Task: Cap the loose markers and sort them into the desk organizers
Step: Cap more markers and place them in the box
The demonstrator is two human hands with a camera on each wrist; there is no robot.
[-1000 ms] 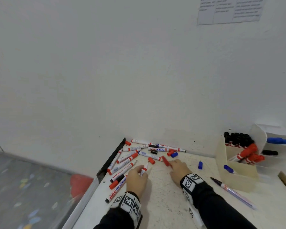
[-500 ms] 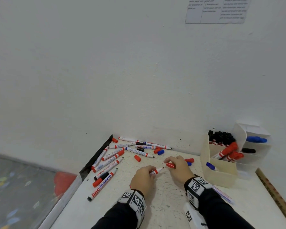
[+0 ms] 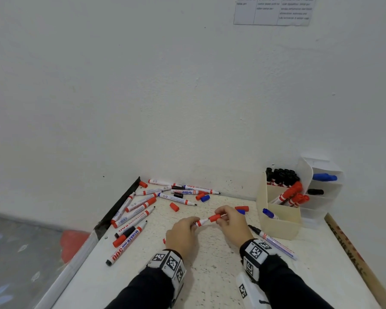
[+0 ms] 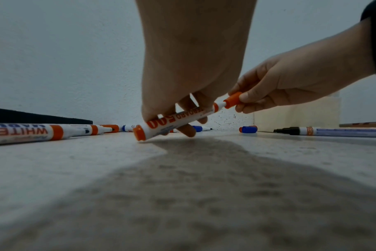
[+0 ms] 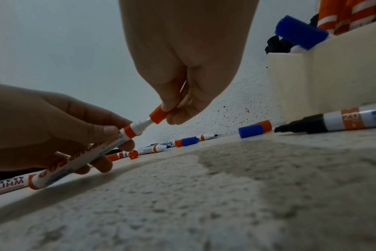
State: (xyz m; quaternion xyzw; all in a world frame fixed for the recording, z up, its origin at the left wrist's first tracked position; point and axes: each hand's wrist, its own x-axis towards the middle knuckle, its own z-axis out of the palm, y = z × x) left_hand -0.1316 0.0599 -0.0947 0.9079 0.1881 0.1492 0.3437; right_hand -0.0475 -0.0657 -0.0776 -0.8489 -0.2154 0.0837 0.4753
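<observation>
Only wrist views | marker (image 4: 178, 118) tail touches table (image 4: 75, 169) | head: hidden

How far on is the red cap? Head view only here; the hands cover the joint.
Observer: Not seated. The right wrist view shows the red cap just over the tip, with white neck bare between it and the collar of the marker.
Operator: Right grip on the cap?
Observer: The right hand pinches it between thumb and fingertips.
Operator: Marker lifted clear?
Observer: No. In the left wrist view the left hand holds the barrel tilted, and its tail end looks to touch the table.
</observation>
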